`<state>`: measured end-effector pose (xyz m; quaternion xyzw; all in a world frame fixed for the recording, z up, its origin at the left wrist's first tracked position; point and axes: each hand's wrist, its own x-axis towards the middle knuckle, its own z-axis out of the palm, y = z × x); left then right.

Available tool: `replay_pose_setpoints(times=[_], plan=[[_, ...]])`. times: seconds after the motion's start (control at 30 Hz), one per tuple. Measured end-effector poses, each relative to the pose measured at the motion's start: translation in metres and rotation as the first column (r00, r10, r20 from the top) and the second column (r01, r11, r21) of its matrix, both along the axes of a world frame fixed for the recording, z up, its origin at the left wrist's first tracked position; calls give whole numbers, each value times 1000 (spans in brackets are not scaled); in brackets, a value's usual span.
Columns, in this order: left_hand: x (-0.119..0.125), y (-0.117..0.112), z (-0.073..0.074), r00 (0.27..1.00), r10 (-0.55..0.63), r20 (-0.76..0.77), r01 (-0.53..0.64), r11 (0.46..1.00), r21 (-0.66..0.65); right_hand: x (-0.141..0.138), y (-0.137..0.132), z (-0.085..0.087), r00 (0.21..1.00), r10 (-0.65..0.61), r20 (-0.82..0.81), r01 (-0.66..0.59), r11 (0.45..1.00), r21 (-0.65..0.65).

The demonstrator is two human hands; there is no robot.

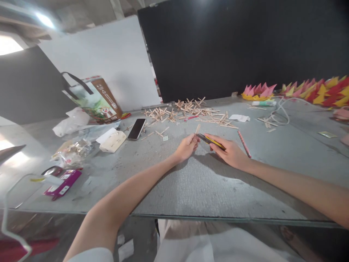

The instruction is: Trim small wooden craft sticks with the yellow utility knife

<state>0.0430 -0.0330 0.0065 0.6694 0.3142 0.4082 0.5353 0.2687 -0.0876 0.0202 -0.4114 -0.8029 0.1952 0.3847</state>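
Note:
Near the middle of the grey table, my left hand (187,147) is closed around a thin wooden stick (197,128), whose upper end sticks out above the fingers. My right hand (227,151) grips a yellow and black utility knife (214,142). The front end of the knife points left and meets the stick close to my left fingers; whether the blade touches the wood is too small to tell. Behind both hands lies a loose heap of wooden sticks (188,109), some of them joined into crossed shapes. A pink patterned pencil-like rod (243,143) rests just beyond my right wrist.
A phone (136,129), a pack of tissues (113,141), plastic bags and a shopping bag (99,98) occupy the left side. A purple packet (64,183) lies front left. Folded paper pieces (259,92), a glue tube (264,103) and a white cable (286,114) are at right.

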Motion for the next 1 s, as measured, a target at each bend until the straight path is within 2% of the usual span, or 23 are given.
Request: replay_pose_setpoints(times=[0.37, 0.6, 0.87, 1.0], plan=[[1, -1, 0, 998, 28, -54, -27, 999, 17, 0, 1, -1, 999, -26, -36, 23, 997, -79], [0, 0, -4, 994, 38, -105, -30, 996, 78, -2, -1, 2, 998, -13, -61, 6, 994, -110], [-3, -4, 0, 930, 187, -318, -81, 944, 319, -2, -3, 1, 996, 0, -92, -19, 979, -205], [-3, -7, 4, 899, 234, -370, -79, 918, 388, -8, -11, 2, 991, -19, -135, -16, 966, -258]])
